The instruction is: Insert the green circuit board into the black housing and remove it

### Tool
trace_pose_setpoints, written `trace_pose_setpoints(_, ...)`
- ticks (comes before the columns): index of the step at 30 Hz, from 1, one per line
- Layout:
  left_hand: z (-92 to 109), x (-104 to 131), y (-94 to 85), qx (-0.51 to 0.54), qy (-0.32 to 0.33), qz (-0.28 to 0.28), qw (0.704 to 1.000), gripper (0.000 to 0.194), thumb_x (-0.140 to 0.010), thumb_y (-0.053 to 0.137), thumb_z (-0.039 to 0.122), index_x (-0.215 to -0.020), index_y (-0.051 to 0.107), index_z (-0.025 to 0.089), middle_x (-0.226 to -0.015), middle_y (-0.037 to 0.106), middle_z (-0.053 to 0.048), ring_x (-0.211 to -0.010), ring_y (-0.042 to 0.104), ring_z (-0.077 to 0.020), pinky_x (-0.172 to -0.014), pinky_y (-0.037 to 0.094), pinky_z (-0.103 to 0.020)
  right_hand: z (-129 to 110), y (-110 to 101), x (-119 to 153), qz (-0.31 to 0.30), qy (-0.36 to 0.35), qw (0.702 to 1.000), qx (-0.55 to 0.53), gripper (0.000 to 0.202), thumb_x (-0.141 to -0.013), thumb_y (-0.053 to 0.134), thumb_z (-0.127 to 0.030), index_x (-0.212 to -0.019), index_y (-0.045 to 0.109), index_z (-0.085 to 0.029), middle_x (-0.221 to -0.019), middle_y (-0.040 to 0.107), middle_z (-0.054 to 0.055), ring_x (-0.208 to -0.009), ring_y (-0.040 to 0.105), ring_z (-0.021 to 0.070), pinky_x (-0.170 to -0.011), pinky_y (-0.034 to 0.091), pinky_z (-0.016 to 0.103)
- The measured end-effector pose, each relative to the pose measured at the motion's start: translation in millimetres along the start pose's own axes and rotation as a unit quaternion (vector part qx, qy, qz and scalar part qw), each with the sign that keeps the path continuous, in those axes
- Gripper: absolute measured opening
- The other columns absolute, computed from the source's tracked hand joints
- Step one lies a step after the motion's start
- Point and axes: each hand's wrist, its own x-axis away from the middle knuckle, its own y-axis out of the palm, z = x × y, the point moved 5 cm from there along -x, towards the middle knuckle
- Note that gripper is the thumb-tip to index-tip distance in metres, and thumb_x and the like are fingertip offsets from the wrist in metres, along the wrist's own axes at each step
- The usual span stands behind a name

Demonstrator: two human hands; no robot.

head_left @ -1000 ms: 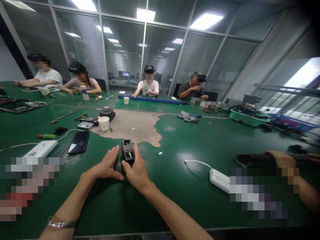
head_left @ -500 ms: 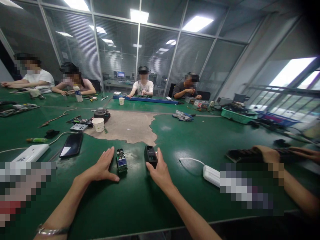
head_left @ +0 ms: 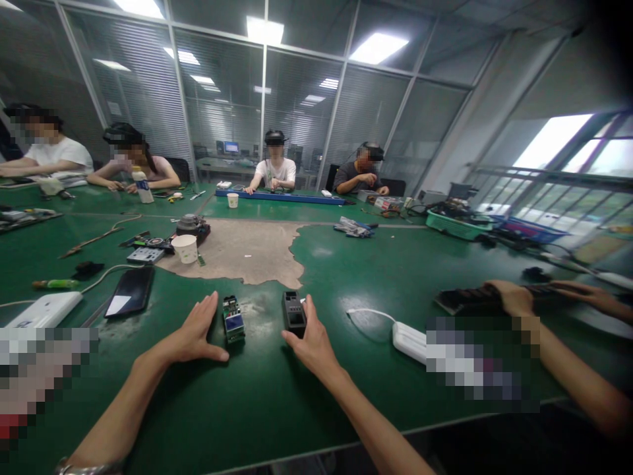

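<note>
A small circuit board with a blue component [head_left: 234, 321] lies on the green table between my hands. My left hand [head_left: 194, 333] rests just left of it, thumb and fingers spread, holding nothing. To the right is a black plastic casing [head_left: 293, 310] with openings in its top. My right hand [head_left: 316, 340] lies beside that casing, fingers stretched along its right side and thumb at its near end. I see no firm grip on it; whether the fingertips touch it I cannot tell.
White power banks [head_left: 409, 342] with cables flank my arms. On the left lie a phone [head_left: 129, 291] and a paper cup [head_left: 186, 250]. At right, another person's hands [head_left: 512, 298] hold a long dark part [head_left: 457, 300]. Several people sit across the table; a green basket [head_left: 457, 224] stands far right.
The whole view has shifted slightly, so most things appear farther left. Both hands keep nearly the same pose beside the circuit board and the casing, which looks slightly turned.
</note>
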Motion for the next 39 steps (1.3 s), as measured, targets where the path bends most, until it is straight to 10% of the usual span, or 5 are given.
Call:
trace_pose_setpoints(8, 2, 0, 0.9, -0.008, -0.005, -0.004, 1.0, 0.141, -0.065, 0.073, 0.072, -0.149, -0.029, 0.021, -0.162, -0.001, -0.021, -0.145, 0.0, -0.0473, -0.115, 0.015, -0.065, -48, 8, -5, -0.022, -0.029, 0.997, -0.068, 0.088, -0.08, 0.067, -0.022, -0.153, 0.02, -0.017, -0.141, 0.054, 0.016, -0.13, 0.053, 0.0277, -0.11, 0.039, 0.049)
trace_pose_setpoints(16, -4, -1, 6.6, -0.003, 0.001, 0.005, 1.0, 0.143, -0.065, 0.072, 0.073, -0.149, -0.029, 0.016, -0.16, -0.005, -0.026, -0.145, -0.003, -0.0458, -0.116, 0.01, -0.063, -103, 63, -13, -0.085, -0.095, 0.986, -0.11, 0.093, -0.077, 0.068, -0.021, -0.154, 0.016, -0.018, -0.141, 0.054, 0.013, -0.129, 0.054, 0.0268, -0.11, 0.042, 0.045)
trace_pose_setpoints(39, -6, -1, 9.0, 0.003, 0.01, 0.026, 1.0, 0.139, -0.07, 0.074, 0.063, -0.148, -0.031, 0.016, -0.161, -0.002, -0.027, -0.146, 0.001, -0.0463, -0.116, 0.011, -0.063, -89, 105, 3, -0.127, -0.075, 0.988, -0.051, 0.099, -0.074, 0.069, -0.019, -0.154, 0.011, -0.004, -0.15, 0.038, 0.024, -0.139, 0.04, 0.0341, -0.113, 0.036, 0.047)
